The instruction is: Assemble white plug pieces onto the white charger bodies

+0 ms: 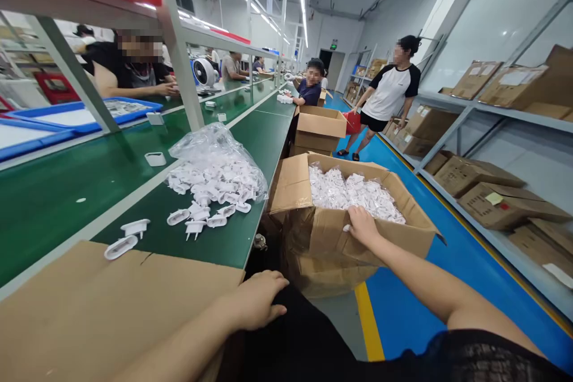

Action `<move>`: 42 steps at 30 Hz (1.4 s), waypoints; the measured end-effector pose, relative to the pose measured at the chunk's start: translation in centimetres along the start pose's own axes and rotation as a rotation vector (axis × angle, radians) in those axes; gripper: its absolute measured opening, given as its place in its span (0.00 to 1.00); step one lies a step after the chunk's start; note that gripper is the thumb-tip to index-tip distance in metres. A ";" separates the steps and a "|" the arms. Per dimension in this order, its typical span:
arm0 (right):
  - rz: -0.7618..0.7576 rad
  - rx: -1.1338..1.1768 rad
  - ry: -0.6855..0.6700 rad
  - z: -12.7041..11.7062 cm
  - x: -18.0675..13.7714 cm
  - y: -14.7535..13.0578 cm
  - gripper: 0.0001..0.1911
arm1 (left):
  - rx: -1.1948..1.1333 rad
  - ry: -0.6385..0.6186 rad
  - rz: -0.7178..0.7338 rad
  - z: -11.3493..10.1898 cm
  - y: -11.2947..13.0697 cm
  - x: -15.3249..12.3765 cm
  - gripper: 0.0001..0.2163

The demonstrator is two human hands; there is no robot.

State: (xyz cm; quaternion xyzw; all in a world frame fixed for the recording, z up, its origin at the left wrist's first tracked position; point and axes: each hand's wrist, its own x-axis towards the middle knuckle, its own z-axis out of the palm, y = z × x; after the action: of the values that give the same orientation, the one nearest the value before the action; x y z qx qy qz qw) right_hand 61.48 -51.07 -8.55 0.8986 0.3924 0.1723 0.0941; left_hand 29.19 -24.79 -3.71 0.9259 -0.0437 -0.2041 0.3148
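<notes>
My right hand [362, 228] is closed over the near rim of an open cardboard box [333, 233], with something small and white at a fingertip that I cannot make out. Clear bags of white plastic parts [358, 191] fill that box. Fingers and thumb apart, my left hand [258, 300] hovers by the bench edge, above my dark-clothed lap, holding nothing. On the green bench, a clear plastic bag [219, 146] spills white oval plastic pieces with prongs [195, 228]. Two similar pieces [120, 248] lie at the edge of a flat cardboard sheet [111, 310].
A green conveyor belt [54, 209] runs alongside, carrying a few white parts. Blue trays [89, 119] stand at the left. Another carton [320, 122] is farther along. One person [389, 95] stands in the blue aisle; others sit at the line. Shelves with cartons [510, 203] line the right.
</notes>
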 end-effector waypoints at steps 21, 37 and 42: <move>-0.049 -0.180 0.235 3.2 -2.2 -0.7 0.21 | 0.287 -0.067 -0.033 0.2 1.1 -0.9 0.25; 0.082 0.043 0.137 -0.7 -0.8 -3.5 0.24 | 0.295 -0.035 -0.023 1.5 0.6 0.3 0.19; -0.400 0.605 0.264 -12.2 3.9 -13.5 0.28 | 0.223 -0.012 -0.061 1.7 0.3 0.4 0.18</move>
State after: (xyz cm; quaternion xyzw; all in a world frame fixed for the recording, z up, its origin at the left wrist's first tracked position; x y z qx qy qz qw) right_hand 50.20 -38.63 -0.50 0.7616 0.6018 0.1411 -0.1949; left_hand 28.93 -26.06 -4.89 0.9549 -0.0400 -0.2131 0.2031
